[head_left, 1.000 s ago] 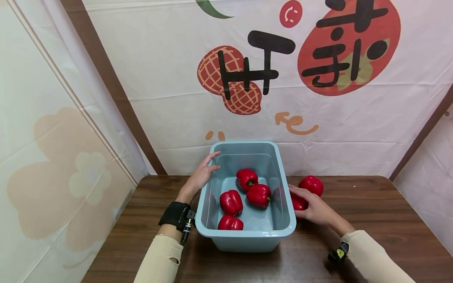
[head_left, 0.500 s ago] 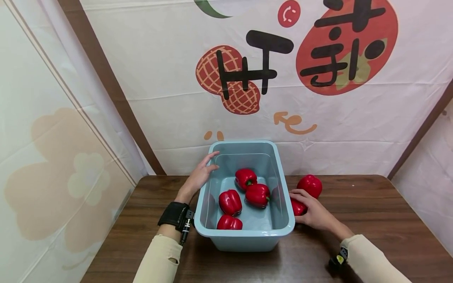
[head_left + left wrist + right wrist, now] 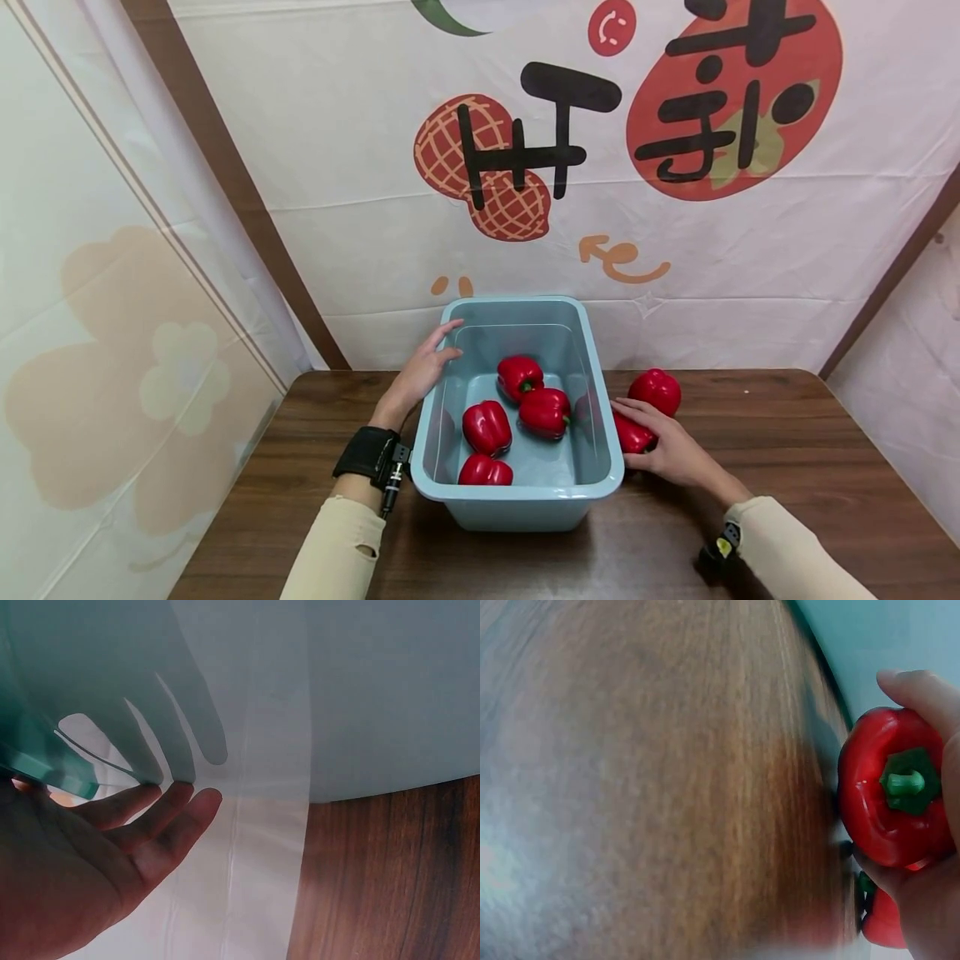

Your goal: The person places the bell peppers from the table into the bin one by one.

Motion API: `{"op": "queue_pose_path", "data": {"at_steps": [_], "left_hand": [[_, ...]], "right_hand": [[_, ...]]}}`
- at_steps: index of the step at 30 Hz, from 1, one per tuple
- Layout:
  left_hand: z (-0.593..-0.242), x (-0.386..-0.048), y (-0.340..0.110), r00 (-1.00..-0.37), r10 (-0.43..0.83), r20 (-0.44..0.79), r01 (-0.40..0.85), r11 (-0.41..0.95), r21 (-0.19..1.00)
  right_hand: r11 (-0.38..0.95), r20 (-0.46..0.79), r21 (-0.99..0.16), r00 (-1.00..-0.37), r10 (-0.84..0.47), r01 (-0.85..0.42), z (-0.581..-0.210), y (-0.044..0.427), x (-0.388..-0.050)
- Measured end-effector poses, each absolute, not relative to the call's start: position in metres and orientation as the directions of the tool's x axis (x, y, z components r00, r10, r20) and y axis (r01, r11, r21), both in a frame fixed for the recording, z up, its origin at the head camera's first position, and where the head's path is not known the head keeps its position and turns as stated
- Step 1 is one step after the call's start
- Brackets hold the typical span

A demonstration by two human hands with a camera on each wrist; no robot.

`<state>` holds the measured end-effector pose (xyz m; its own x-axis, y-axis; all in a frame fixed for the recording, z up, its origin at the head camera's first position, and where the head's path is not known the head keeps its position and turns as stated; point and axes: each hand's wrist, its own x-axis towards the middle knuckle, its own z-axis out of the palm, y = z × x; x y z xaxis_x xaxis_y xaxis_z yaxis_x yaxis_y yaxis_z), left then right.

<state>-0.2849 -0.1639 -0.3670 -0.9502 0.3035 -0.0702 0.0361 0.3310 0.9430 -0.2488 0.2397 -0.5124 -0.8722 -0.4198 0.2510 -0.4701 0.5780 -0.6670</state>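
To the right of a light blue plastic tub [image 3: 517,504], my right hand [image 3: 672,446] holds a red bell pepper [image 3: 632,433] between thumb and fingers. In the right wrist view that bell pepper [image 3: 889,802] shows its green stem, low over the table and close beside the tub's wall. My left hand [image 3: 420,375] rests at the tub's left rim. Its fingers [image 3: 169,817] lie fairly straight against the outer wall in the left wrist view. Several red bell peppers, one of them [image 3: 487,427] near the left wall, lie on the tub's floor.
Another red bell pepper [image 3: 656,392] stands on the brown wooden table [image 3: 795,467], just behind my right hand. A white printed cloth [image 3: 360,208] hangs directly behind the tub and the table's back edge.
My right hand's fingers have shifted slightly around the bell pepper, and more of its red side shows. The left hand and the tub stay in place.
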Motion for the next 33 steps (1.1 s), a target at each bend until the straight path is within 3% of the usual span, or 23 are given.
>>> {"op": "queue_pose_path", "data": {"at_steps": [7,14,27,33], "left_hand": [[-0.366,-0.286,-0.163,-0.951,0.303,-0.067,0.036,0.322,0.946],[-0.398,-0.307,-0.169,-0.957,0.288,-0.024,0.070,0.308,0.949],[-0.399,-0.307,-0.168,-0.957,0.287,-0.045,0.050,0.317,0.947],[-0.385,-0.300,-0.166,-0.952,0.296,-0.073,0.026,0.319,0.947]], "right_hand": [[0.577,0.279,-0.650,-0.862,-0.424,-0.495,-0.515,0.241,-0.249],[0.574,0.283,-0.646,-0.856,-0.432,-0.503,-0.514,0.240,-0.249],[0.602,0.285,-0.616,-0.856,-0.431,-0.508,-0.514,0.238,-0.249],[0.617,0.276,-0.608,-0.861,-0.427,-0.500,-0.513,0.236,-0.251]]}}
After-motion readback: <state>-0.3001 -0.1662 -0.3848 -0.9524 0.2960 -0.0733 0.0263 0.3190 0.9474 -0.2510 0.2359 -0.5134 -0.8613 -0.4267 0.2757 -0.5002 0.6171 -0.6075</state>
